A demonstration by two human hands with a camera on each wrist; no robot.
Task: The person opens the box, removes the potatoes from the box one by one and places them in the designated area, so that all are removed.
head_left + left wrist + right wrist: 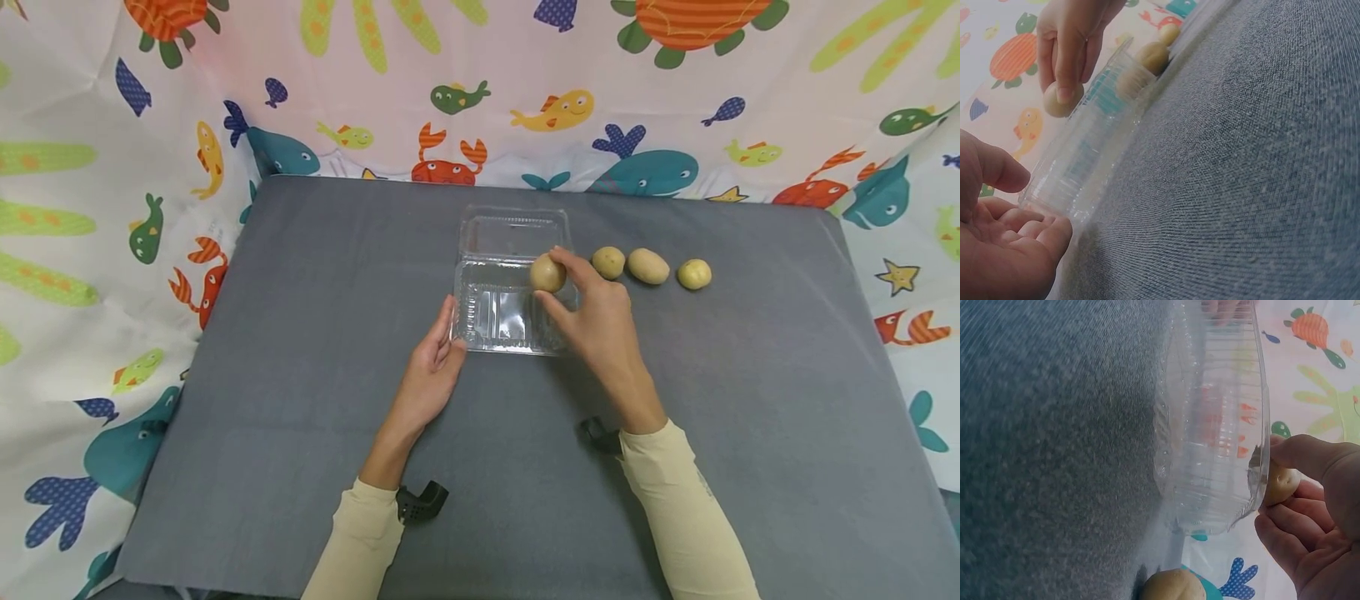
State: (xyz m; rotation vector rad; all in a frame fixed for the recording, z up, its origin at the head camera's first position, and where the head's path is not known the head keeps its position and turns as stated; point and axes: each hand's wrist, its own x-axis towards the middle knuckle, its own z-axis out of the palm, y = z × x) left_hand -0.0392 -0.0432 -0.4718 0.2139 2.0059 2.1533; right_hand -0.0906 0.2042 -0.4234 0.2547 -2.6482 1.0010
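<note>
A clear plastic clamshell container (491, 312) lies on the grey table with its lid (513, 232) folded back. My right hand (600, 321) pinches a small potato (547, 273) between thumb and fingers, above the container's right part. In the right wrist view, this potato (1282, 484) is just beyond the rim, partly hidden by the fingers. At the container's near left corner, my left hand (430, 375) holds its edge; the left wrist view shows the thumb (1007, 172) by the rim and bent fingers against the side.
To the right of the container lie three more potatoes in a loose row: a round one (608, 262), an oval one (648, 267) and a paler one (694, 274). A curtain (510, 142) printed with sea animals hangs behind the grey table (300, 350) and along its sides.
</note>
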